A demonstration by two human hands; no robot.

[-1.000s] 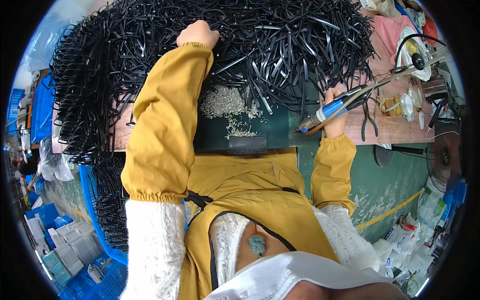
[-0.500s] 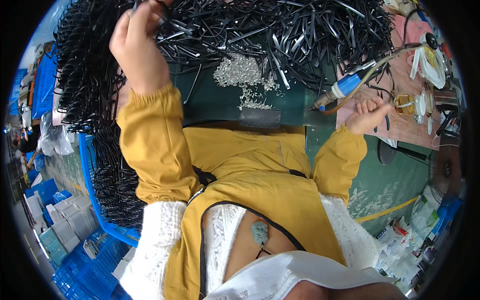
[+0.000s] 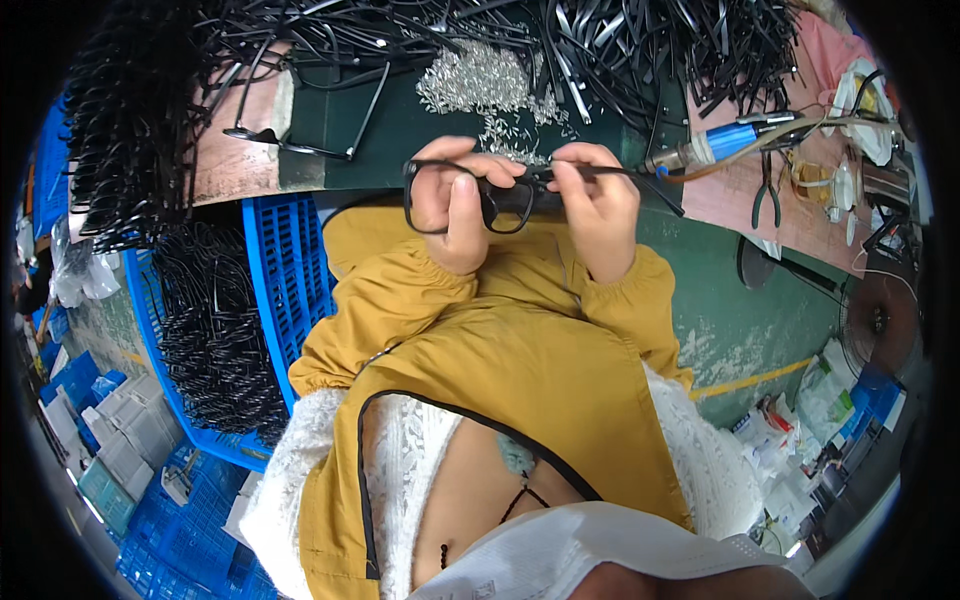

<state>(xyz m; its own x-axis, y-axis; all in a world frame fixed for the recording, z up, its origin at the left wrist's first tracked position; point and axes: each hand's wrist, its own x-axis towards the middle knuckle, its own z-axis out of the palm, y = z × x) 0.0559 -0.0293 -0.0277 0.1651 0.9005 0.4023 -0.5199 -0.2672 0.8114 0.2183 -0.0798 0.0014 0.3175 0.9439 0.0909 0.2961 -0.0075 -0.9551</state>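
Note:
In front of my waist, at the table's near edge, I hold a black glasses frame (image 3: 408, 205). My left hand (image 3: 458, 220) is closed round its front, the fingers behind the rims and the thumb toward me. My right hand (image 3: 603, 215) pinches a black temple arm (image 3: 660, 194) near its hinge end, close against the frame's right side; its tip points to the right. Whether arm and frame are joined is too small to tell. Beyond my hands lies a heap of tiny silvery metal pieces (image 3: 475, 82).
Loose black temple arms (image 3: 620, 60) pile up at the back. Black glasses (image 3: 300, 150) lie on the table at left. Stacked frames (image 3: 120, 130) stand far left, above a blue crate (image 3: 290, 265). To the right are a blue hand tool (image 3: 728, 142) with a hose and pliers (image 3: 767, 205).
My left hand has come down from the back left and is now at the glasses frame. My right hand has moved left from the tool side to meet it, gripping a temple arm.

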